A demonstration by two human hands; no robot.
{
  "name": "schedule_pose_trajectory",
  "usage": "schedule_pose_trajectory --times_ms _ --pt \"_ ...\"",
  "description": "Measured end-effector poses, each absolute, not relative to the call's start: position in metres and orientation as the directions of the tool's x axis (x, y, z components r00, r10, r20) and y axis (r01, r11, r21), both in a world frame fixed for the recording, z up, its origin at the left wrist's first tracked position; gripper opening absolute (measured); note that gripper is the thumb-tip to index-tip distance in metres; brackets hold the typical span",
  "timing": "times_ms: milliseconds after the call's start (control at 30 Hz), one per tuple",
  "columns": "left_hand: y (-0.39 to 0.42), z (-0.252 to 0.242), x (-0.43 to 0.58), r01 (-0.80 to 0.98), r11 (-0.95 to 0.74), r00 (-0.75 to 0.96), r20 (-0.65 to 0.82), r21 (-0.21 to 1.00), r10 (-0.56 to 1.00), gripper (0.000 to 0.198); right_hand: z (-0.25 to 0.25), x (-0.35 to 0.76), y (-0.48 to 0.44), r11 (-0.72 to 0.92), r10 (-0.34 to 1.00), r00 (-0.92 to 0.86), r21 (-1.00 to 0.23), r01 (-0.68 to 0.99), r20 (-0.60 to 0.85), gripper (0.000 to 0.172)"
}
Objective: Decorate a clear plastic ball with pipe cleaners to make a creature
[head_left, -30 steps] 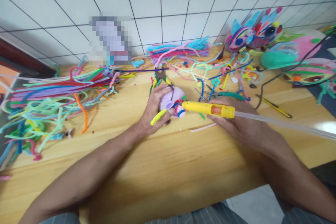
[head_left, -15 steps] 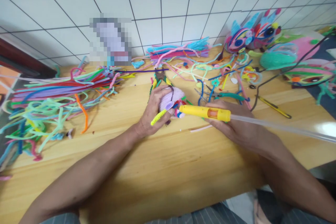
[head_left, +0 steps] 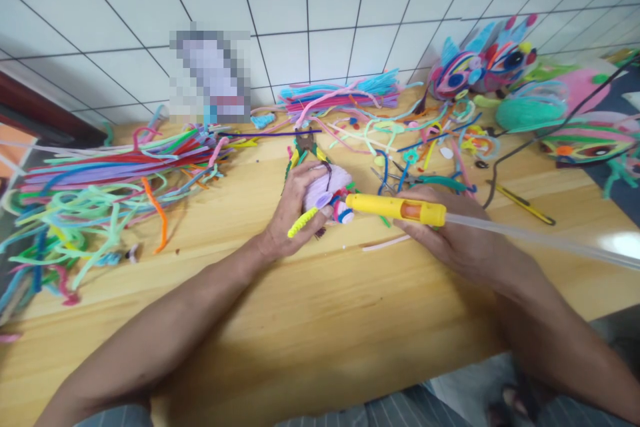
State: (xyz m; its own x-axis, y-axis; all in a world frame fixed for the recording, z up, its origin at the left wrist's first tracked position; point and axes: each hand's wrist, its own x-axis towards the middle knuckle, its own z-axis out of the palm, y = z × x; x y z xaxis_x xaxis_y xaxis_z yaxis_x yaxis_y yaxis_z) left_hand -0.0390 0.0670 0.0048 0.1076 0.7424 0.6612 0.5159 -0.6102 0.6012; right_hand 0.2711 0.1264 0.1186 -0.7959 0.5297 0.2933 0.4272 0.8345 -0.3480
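Observation:
My left hand (head_left: 293, 210) is closed around a lilac pipe-cleaner figure (head_left: 327, 183) with pink, blue and white details on its right side. A twisted yellow-green piece (head_left: 303, 221) sticks out over the hand from the figure. My right hand (head_left: 445, 217) grips a yellow glue gun (head_left: 380, 205), its body hiding part of the fingers. A clear glue stick (head_left: 525, 237) runs out of the gun's back end to the right. The gun's nozzle points left, at or very close to the coloured side of the figure; contact is hard to make out.
Pliers (head_left: 304, 141) lie just behind the figure. Bundled pipe cleaners (head_left: 125, 160) cover the left, with another bundle (head_left: 340, 97) by the tiled wall. Teal-handled pliers (head_left: 440, 181), a yellow craft knife (head_left: 523, 203), a black cord (head_left: 520, 137) and finished fuzzy figures (head_left: 457, 73) occupy the right.
The glue gun and my right hand have shifted slightly right, baring more of the figure's striped pink, blue and white part. My left hand and the figure stay nearly in place.

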Motion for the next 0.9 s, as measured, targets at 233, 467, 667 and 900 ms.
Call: schedule_pose_trajectory --times_ms 233,467,667,900 --pt "0.0674 0.0056 -0.0377 0.521 -0.616 0.105 0.672 0.590 0.733 0.059 0.1128 0.2730 0.1256 0.820 0.549 -0.782 -0.370 0.437 0.295 0.022" --pt "0.0669 0.0078 -0.0395 0.551 -0.602 0.116 0.661 0.578 0.741 0.059 0.1126 0.2717 0.1261 0.840 0.523 -0.790 -0.352 0.413 0.321 0.018" --pt "0.0668 0.0066 -0.0386 0.528 -0.616 0.108 0.673 0.585 0.732 0.060 0.1163 0.2708 0.1262 0.830 0.540 -0.783 -0.348 0.435 0.307 0.015" --pt "0.0662 0.0060 -0.0378 0.523 -0.613 0.103 0.670 0.592 0.735 0.060 0.1178 0.2711 0.1263 0.825 0.544 -0.786 -0.360 0.436 0.295 0.015"
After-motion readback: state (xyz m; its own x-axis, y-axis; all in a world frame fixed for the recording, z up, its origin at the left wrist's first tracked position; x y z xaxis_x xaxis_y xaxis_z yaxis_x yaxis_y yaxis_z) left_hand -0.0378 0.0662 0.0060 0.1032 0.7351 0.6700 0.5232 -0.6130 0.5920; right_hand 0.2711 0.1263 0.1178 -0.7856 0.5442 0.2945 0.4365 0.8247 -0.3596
